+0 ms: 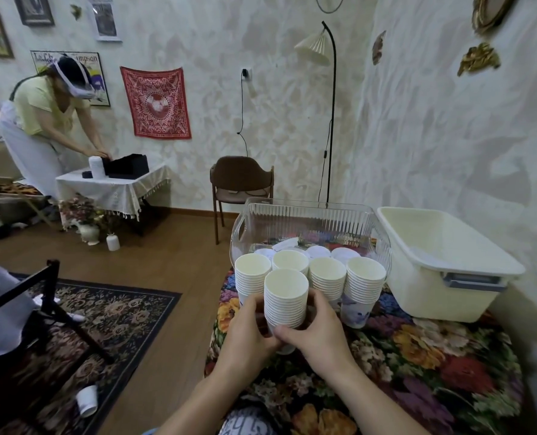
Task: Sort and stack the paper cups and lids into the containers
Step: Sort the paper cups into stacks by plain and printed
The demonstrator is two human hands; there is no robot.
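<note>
Both hands hold one tall stack of white paper cups [286,296] upright over the flowered tablecloth [417,356]. My left hand [248,331] wraps its left side and my right hand [317,328] its right side and lower front. Behind it stand several more cup stacks [366,287] in a row, touching one another. A clear ribbed bin [308,215] behind them holds white lids [318,251] on its bottom. A cream plastic tub [442,265] stands to the right; its inside is only partly visible.
One loose cup [87,400] lies on the patterned rug at lower left. A black metal frame [47,306] stands left of the table. A brown chair [242,186] and a floor lamp [331,120] stand behind the bins. Another person [47,120] bends over a small far table.
</note>
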